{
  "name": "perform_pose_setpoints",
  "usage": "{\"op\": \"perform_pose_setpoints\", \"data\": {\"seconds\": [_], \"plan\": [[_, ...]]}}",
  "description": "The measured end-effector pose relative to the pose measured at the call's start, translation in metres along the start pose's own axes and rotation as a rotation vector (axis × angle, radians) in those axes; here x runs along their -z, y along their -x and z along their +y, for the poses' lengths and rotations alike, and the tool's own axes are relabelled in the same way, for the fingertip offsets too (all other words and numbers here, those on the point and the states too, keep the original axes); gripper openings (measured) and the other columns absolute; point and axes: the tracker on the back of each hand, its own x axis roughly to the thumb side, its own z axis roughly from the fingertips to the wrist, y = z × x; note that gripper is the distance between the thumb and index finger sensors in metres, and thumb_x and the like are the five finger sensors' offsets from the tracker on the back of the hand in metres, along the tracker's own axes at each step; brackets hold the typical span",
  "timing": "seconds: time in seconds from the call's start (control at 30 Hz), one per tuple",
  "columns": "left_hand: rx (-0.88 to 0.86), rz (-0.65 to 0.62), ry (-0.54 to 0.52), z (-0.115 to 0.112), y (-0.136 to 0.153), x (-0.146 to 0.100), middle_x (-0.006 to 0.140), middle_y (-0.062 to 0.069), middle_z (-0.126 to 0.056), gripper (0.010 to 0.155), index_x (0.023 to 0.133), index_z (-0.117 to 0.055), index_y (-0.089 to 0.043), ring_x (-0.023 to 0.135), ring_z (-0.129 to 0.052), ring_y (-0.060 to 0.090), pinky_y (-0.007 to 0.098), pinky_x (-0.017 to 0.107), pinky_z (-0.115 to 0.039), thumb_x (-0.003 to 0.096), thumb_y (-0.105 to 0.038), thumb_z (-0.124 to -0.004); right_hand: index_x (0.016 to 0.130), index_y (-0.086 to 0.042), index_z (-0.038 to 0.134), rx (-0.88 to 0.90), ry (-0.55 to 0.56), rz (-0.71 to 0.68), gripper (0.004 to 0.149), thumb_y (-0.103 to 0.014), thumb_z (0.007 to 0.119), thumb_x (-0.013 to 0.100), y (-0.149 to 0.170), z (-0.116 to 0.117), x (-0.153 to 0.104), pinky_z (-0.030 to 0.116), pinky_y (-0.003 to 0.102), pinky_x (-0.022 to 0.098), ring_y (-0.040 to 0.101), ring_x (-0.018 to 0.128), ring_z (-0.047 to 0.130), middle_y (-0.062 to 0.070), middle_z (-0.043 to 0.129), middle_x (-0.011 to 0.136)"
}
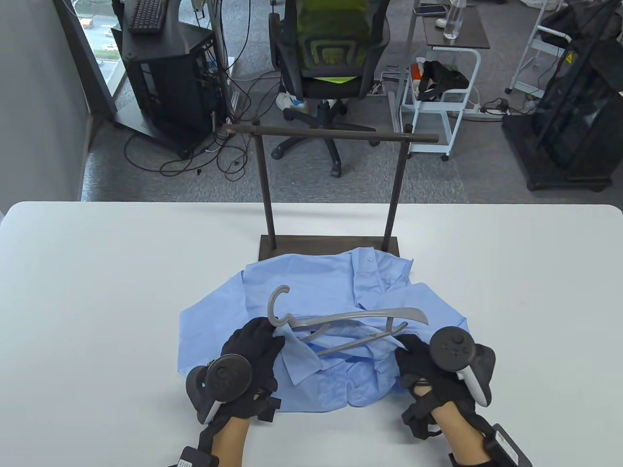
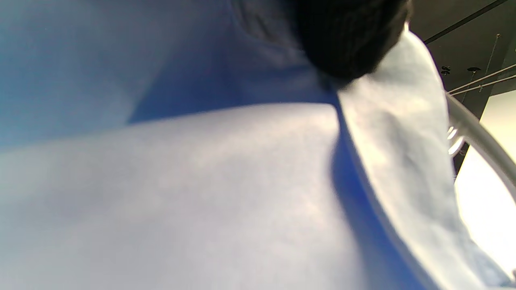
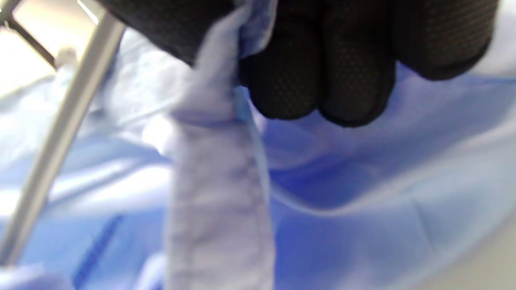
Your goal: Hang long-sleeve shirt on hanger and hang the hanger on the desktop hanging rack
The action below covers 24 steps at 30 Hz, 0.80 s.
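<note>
A light blue long-sleeve shirt (image 1: 336, 311) lies crumpled on the white table (image 1: 97, 292) in front of the rack. A grey hanger (image 1: 340, 323) sits tilted on top of it, its hook (image 1: 276, 299) pointing up and left. My left hand (image 1: 255, 343) grips the shirt's collar at the hanger's neck; in the left wrist view blue cloth (image 2: 201, 181) fills the frame under a dark fingertip (image 2: 346, 36). My right hand (image 1: 413, 355) pinches a strip of shirt fabric (image 3: 217, 169) beside the hanger's bar (image 3: 60, 137).
The dark wooden hanging rack (image 1: 331, 134) stands on its base (image 1: 328, 245) just behind the shirt, its top bar bare. Beyond the table's far edge are an office chair (image 1: 331, 63), a computer stand (image 1: 165, 73) and a white cart (image 1: 438, 92).
</note>
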Motion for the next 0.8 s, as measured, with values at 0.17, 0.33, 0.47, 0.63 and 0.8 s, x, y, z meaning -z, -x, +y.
{"op": "perform_pose_setpoints", "data": {"seconds": [0.17, 0.33, 0.47, 0.63, 0.8], "plan": [[0.019, -0.013, 0.032, -0.003, 0.002, 0.001, 0.098, 0.005, -0.082, 0.054, 0.094, -0.081, -0.026, 0.078, -0.098, 0.033, 0.067, 0.059, -0.074, 0.0440, -0.044, -0.074, 0.091, -0.014, 0.078, 0.191, -0.064, -0.039, 0.052, -0.023, 0.085, 0.041, 0.013, -0.012, 0.009, 0.082, 0.057, 0.046, 0.040, 0.059, 0.098, 0.014, 0.092, 0.069], [0.021, -0.026, 0.068, -0.001, 0.008, 0.003, 0.101, 0.004, -0.078, 0.053, 0.094, -0.080, -0.026, 0.082, -0.094, 0.034, 0.068, 0.063, -0.069, 0.0442, -0.043, -0.073, 0.094, -0.012, 0.075, 0.343, -0.098, -0.121, 0.056, -0.019, 0.086, 0.039, 0.023, -0.022, 0.015, 0.081, 0.057, 0.048, 0.041, 0.062, 0.096, 0.016, 0.089, 0.073], [0.016, -0.035, 0.095, 0.002, 0.013, 0.005, 0.099, 0.004, -0.080, 0.053, 0.094, -0.081, -0.026, 0.082, -0.095, 0.033, 0.069, 0.063, -0.069, 0.0439, -0.043, -0.073, 0.088, -0.014, 0.084, 0.324, -0.075, -0.167, 0.048, -0.025, 0.087, 0.041, 0.028, -0.031, 0.015, 0.084, 0.056, 0.043, 0.040, 0.055, 0.100, 0.016, 0.093, 0.069], [0.036, -0.033, 0.094, 0.003, 0.016, 0.005, 0.099, 0.003, -0.081, 0.053, 0.093, -0.081, -0.026, 0.081, -0.096, 0.032, 0.069, 0.062, -0.070, 0.0437, -0.043, -0.073, 0.080, -0.016, 0.090, 0.231, 0.043, -0.179, 0.046, -0.035, 0.093, 0.039, 0.028, -0.040, 0.011, 0.088, 0.051, 0.034, 0.034, 0.043, 0.104, 0.010, 0.100, 0.057], [0.129, -0.073, 0.061, 0.008, 0.009, 0.006, 0.088, 0.005, -0.086, 0.053, 0.092, -0.084, -0.024, 0.067, -0.101, 0.027, 0.066, 0.060, -0.075, 0.0427, -0.043, -0.075, 0.082, -0.014, 0.089, 0.181, 0.145, -0.242, 0.046, -0.032, 0.090, 0.040, 0.015, -0.047, 0.001, 0.087, 0.051, 0.034, 0.034, 0.043, 0.104, 0.011, 0.099, 0.057]]}}
